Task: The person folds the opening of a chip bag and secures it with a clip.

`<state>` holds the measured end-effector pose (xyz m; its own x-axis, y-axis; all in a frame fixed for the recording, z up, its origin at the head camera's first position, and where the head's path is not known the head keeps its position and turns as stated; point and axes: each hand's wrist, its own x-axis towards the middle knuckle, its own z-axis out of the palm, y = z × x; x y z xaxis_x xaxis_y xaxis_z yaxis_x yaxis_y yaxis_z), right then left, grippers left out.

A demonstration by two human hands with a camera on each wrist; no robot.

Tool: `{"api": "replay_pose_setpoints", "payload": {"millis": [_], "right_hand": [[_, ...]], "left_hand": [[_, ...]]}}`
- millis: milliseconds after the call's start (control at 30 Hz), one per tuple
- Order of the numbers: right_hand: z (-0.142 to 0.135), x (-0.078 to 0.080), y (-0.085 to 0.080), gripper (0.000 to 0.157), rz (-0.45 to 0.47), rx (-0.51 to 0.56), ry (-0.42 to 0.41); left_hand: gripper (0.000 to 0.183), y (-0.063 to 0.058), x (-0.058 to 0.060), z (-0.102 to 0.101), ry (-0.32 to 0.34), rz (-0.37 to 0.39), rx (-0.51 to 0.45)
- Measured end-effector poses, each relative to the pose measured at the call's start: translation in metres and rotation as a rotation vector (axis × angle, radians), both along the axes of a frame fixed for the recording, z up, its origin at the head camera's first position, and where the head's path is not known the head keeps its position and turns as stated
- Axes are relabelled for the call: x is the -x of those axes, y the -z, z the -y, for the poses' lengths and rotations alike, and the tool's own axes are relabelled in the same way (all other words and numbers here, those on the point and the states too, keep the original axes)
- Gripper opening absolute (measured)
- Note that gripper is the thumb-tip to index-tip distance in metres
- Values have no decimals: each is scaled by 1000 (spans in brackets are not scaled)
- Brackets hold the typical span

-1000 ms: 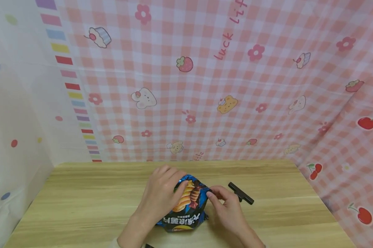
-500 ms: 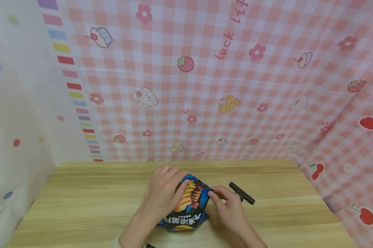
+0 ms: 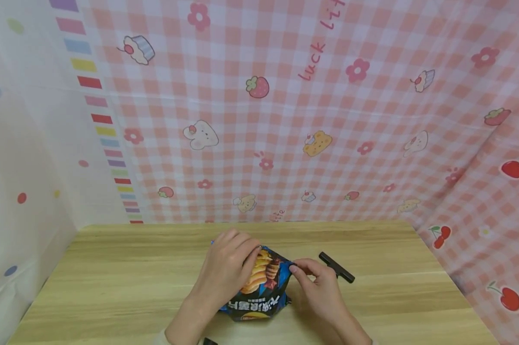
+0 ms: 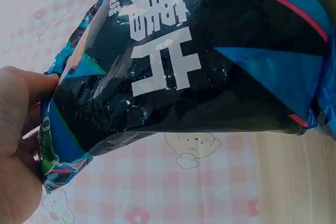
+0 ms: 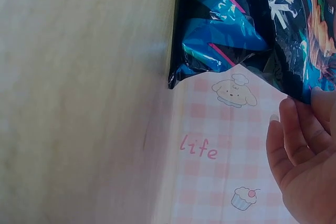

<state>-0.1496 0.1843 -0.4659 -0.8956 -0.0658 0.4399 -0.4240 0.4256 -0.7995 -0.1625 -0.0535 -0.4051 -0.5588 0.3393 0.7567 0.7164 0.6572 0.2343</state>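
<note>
A black and blue snack bag (image 3: 259,287), printed with ridged potato chips and white characters, stands on the table between the two hands. My left hand (image 3: 229,263) grips its upper left part from above. In the left wrist view, the thumb and fingers (image 4: 21,140) close on the bag's top edge. At the bag's upper right corner, my right hand (image 3: 317,285) pinches the film between thumb and fingertips, as the right wrist view also shows at the right hand (image 5: 310,140). The bag's top edge runs taut between the hands.
A black bar-shaped piece (image 3: 337,267) with a small part beneath it lies on the wooden table (image 3: 393,297) right of the right hand. Another black object (image 3: 209,341) is cut off at the bottom edge. A pink checked cloth (image 3: 224,163) hangs behind the table.
The bag's top edge between the hands has become straighter and lower, and my left fingers have shifted slightly on it. A bit of blue film now shows left of the left hand.
</note>
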Motion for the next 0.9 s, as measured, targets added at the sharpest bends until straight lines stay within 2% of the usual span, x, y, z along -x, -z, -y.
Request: {"api": "replay_pose_setpoints", "payload": {"millis": [300, 667, 800, 900], "right_hand": [[-2, -1, -3, 15, -64, -26, -27], [-6, 1, -1, 20, -167, -56, -87], [-6, 1, -2, 19, -162, -56, -88], [-7, 0, -3, 18, -115, -58, -88]], "left_hand": [[12, -1, -1, 2, 49, 20, -46], [28, -1, -2, 3, 84, 13, -32], [30, 0, -1, 3, 95, -15, -26], [27, 0, -1, 3, 106, -17, -32]]}}
